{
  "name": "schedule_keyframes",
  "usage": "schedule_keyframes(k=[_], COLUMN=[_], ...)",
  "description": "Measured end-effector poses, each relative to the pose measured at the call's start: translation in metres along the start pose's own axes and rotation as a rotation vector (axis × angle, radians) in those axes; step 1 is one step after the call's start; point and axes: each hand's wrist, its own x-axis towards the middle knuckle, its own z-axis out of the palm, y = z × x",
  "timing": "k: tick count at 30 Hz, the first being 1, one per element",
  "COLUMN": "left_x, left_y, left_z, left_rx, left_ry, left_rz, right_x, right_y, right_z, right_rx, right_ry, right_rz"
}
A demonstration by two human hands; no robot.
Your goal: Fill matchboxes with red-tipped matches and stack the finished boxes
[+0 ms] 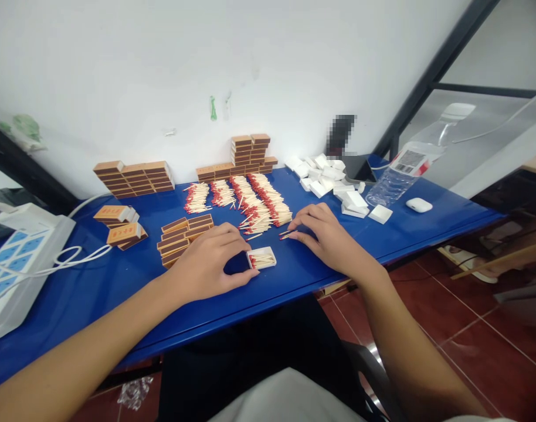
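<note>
A white matchbox tray (262, 258) with red-tipped matches in it lies on the blue table (233, 299). My left hand (217, 258) has its thumb and fingers round the tray's left end. To the right, my right hand (318, 234) pinches a couple of matches (285, 234) between thumb and fingers, their red heads pointing left. Rows of loose matches (268, 202) spread out beyond both hands. Partly behind my left hand sit brown matchbox sleeves (180, 237) standing side by side.
Matchboxes are stacked by the wall at left (136, 179) and centre (250, 155). Two small piles (122, 225) lie nearer left, beside a power strip (26, 258) with cables. At right are white trays (323, 176), a plastic bottle (404, 167) and a white case (419, 204).
</note>
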Motion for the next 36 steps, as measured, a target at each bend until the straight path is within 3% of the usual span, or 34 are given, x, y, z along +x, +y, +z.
schedule_keyframes(k=[36], left_x=[0.0005], left_y=[0.0003], left_z=[0.0], left_rx=[0.013], left_ry=[0.006], left_rz=[0.004], right_x=[-0.0005], right_y=[0.0052], right_z=[0.0009], right_rx=[-0.015], right_ry=[-0.048], right_rz=[0.024])
